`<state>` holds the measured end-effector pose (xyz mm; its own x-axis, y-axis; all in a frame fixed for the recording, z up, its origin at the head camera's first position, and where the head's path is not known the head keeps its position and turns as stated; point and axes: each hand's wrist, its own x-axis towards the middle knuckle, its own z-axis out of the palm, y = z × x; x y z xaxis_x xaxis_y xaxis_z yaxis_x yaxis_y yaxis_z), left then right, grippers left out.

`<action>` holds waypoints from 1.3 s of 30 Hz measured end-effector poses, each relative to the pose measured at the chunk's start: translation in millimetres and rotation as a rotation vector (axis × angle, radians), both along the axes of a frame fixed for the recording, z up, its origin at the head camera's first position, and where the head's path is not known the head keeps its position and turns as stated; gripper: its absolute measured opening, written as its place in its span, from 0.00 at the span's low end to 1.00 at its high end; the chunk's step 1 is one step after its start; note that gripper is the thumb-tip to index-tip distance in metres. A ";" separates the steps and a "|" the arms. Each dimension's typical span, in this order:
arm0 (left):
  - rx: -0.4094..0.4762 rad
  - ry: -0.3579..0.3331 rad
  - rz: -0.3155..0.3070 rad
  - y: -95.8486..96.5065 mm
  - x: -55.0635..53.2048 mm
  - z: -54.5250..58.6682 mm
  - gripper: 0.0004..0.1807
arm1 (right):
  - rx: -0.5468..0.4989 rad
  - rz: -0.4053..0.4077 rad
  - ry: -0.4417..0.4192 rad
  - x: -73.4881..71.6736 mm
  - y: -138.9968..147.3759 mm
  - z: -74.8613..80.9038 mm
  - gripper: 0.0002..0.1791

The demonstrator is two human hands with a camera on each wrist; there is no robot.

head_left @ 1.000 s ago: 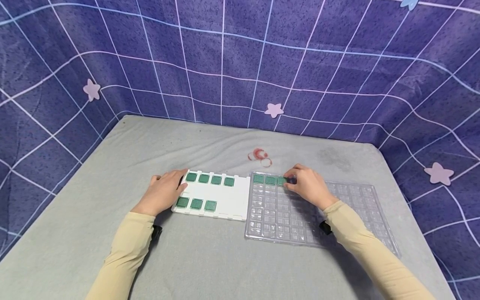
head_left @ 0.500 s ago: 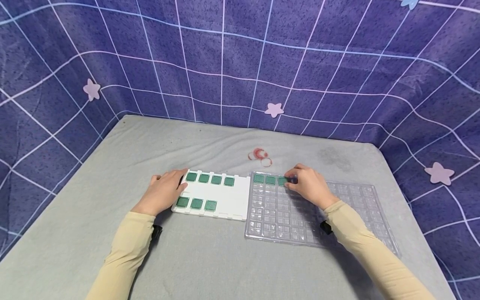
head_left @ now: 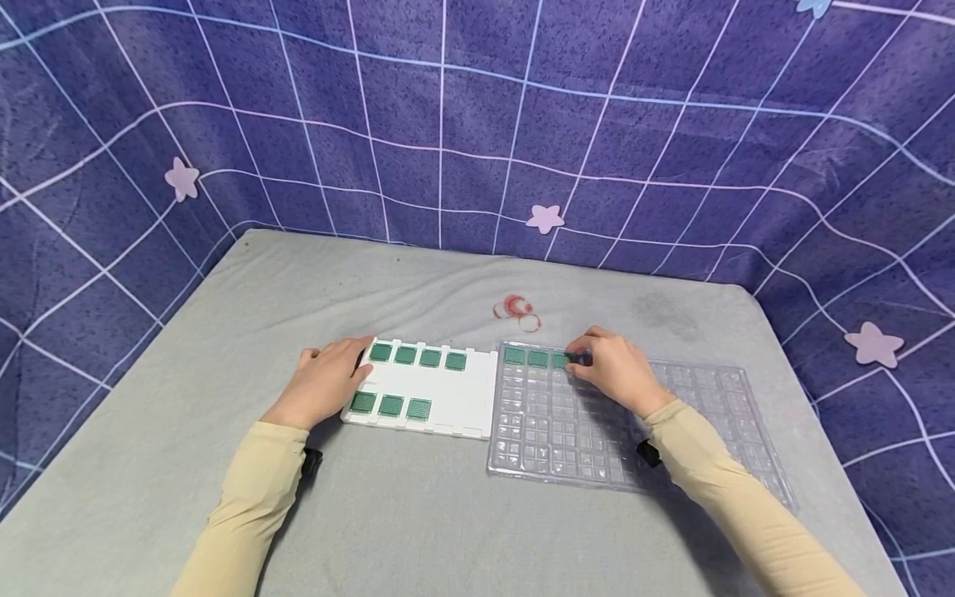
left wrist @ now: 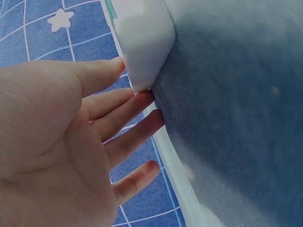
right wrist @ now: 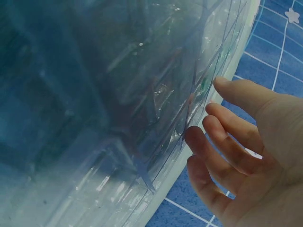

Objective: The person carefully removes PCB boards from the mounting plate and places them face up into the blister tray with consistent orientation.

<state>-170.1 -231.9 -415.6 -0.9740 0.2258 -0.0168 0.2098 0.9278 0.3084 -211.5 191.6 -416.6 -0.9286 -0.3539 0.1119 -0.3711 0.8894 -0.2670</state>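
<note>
My left hand (head_left: 324,381) holds the left end of a flat white tray (head_left: 455,390), thumb at its top edge and fingertips along its side in the left wrist view. Small square green circuit boards (head_left: 419,410) lie on that tray in two rows, several at the back and three at the front. My right hand (head_left: 615,369) is over the back row of a clear plastic compartment tray (head_left: 525,452). Its thumb and index finger pinch a green circuit board (head_left: 561,360), partly hidden by the fingertips. Two more green circuit boards (head_left: 514,356) sit in the compartments to its left.
Both trays lie side by side on a grey cloth-covered table (head_left: 403,514), the clear one overlapping the white one's right end in this view. Red ring marks (head_left: 516,311) show on the cloth behind. A purple gridded curtain (head_left: 477,124) encloses the back and sides.
My right hand has shifted very slightly to the right with the circuit board at its fingertips. The left hand and both trays have stayed in place.
</note>
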 end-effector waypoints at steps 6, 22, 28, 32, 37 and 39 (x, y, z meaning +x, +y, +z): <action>0.001 0.001 0.001 -0.4 0.6 0.1 0.28 | -0.004 -0.006 -0.005 -0.5 -0.2 -0.6 0.16; 0.001 0.018 0.012 -0.1 0.1 0.1 0.27 | -0.050 -0.003 0.053 0.1 -10.1 2.6 0.15; -0.001 0.023 0.014 0.2 -0.6 -1.0 0.27 | -0.060 0.018 0.069 -1.4 -27.9 6.7 0.14; 0.001 0.020 0.011 0.1 -0.8 -1.1 0.28 | -0.058 0.043 0.079 -3.0 -43.8 8.4 0.16; 0.001 0.020 0.011 0.8 -0.4 -0.1 0.28 | -0.053 0.060 0.061 -5.3 -65.7 8.9 0.17; 0.000 0.019 0.011 1.3 -0.2 0.5 0.28 | -0.051 0.062 0.050 -5.2 -74.5 9.3 0.17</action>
<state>-170.3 -230.6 -415.1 -0.9767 0.2147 0.0012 0.2049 0.9303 0.3043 -216.7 117.1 -407.3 -0.8979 -0.4034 0.1764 -0.4391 0.8500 -0.2910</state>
